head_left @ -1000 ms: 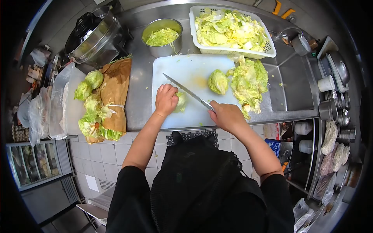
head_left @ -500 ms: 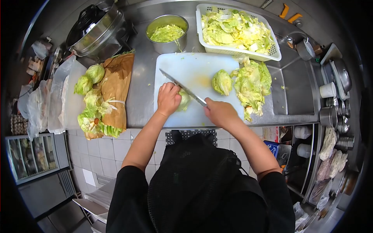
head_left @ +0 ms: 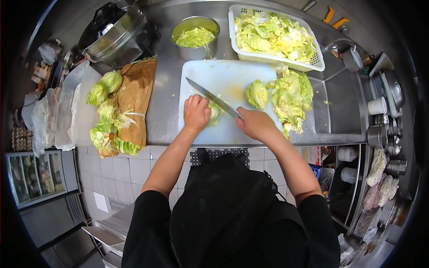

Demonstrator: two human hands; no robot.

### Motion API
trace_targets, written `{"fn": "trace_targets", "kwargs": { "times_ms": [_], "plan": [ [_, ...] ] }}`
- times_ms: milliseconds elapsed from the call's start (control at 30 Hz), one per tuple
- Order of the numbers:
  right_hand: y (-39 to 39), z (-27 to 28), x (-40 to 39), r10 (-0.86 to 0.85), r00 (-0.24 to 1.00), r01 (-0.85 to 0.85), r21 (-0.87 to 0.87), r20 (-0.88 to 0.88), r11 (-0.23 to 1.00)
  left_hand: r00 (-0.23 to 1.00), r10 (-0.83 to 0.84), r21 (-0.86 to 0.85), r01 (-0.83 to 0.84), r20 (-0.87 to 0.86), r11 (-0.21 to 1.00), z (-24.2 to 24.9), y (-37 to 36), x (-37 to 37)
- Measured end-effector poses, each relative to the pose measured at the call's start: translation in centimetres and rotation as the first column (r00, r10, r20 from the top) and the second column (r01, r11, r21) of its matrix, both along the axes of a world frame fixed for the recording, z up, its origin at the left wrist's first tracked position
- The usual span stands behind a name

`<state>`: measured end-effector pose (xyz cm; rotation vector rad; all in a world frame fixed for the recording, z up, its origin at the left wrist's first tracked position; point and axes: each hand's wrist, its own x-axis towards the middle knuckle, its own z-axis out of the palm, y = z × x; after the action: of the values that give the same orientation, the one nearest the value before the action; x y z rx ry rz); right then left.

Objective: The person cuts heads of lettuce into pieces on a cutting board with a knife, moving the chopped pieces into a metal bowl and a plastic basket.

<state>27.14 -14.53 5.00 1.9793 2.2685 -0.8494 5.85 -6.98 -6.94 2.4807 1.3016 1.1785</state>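
Note:
On the pale cutting board, my left hand is closed over the left side of a piece of lettuce, fingers curled and partly covering it. My right hand grips the handle of a long kitchen knife. Its blade slants to the upper left, across the far side of the lettuce and just past my left fingers. Whether the edge touches the lettuce is hard to tell. A smaller lettuce head sits farther right on the board, beside a heap of loose outer leaves.
Behind the board stand a steel pot of shredded lettuce and a white basket of torn leaves. Lettuce heads and a brown paper bag lie to the left. A steel sink is at right.
The knife and my right hand have shifted slightly away from me, the handle end more than the tip. My left hand stays on the lettuce. The whole view has moved a little.

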Motion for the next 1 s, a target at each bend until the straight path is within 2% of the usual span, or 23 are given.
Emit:
{"fn": "trace_targets", "kwargs": {
  "times_ms": [67,167,367,400,467,533,667,767,900,1000],
  "plan": [
    [-0.7,1.4,0.3,0.012,0.998,-0.01,0.045,-0.063,0.999,1.0,0.014,0.008,-0.014,0.018,1.0,-0.2,-0.4,0.2],
    [0.0,-3.3,-1.1,-0.023,1.0,0.023,0.002,0.006,1.0,0.999,0.052,0.001,-0.052,0.007,0.999,0.0,-0.6,0.6],
    [-0.6,2.3,0.3,0.06,0.998,-0.06,0.008,-0.029,0.998,0.997,0.066,0.026,-0.067,0.039,0.997,0.0,-0.8,0.8],
    [-0.5,0.8,-0.2,0.065,0.997,-0.065,0.007,-0.028,0.998,0.996,0.076,0.015,-0.076,0.052,0.997,-0.1,-0.8,0.8],
    [-0.4,-3.4,-1.4,-0.036,0.999,0.036,-0.037,-0.017,0.999,0.995,0.077,0.011,-0.078,0.067,0.997,-0.3,-0.7,0.8],
    [-0.3,-3.0,-1.5,-0.042,0.999,0.041,-0.046,-0.018,0.998,0.988,0.029,-0.058,-0.021,0.149,0.998,-0.5,-0.6,0.2],
    [-0.1,-3.8,-0.8,-0.038,0.998,0.037,-0.026,-0.045,0.999,0.985,-0.08,-0.078,0.092,0.15,0.993,-0.4,-0.3,-1.1],
    [0.1,-2.2,-0.7,-0.025,0.999,0.025,-0.013,-0.025,1.0,0.993,-0.086,-0.002,0.087,0.076,0.996,-0.5,-0.3,-0.8],
    [-0.9,3.9,0.5,0.056,0.998,-0.056,0.011,0.008,0.998,0.999,-0.038,0.014,0.038,0.006,0.999,-1.0,-0.6,-0.5],
    [-1.5,0.9,-0.1,0.048,0.999,-0.049,0.042,0.024,0.998,1.0,-0.005,0.01,0.005,-0.028,1.0,-0.9,-0.8,-0.5]
  ]
}}
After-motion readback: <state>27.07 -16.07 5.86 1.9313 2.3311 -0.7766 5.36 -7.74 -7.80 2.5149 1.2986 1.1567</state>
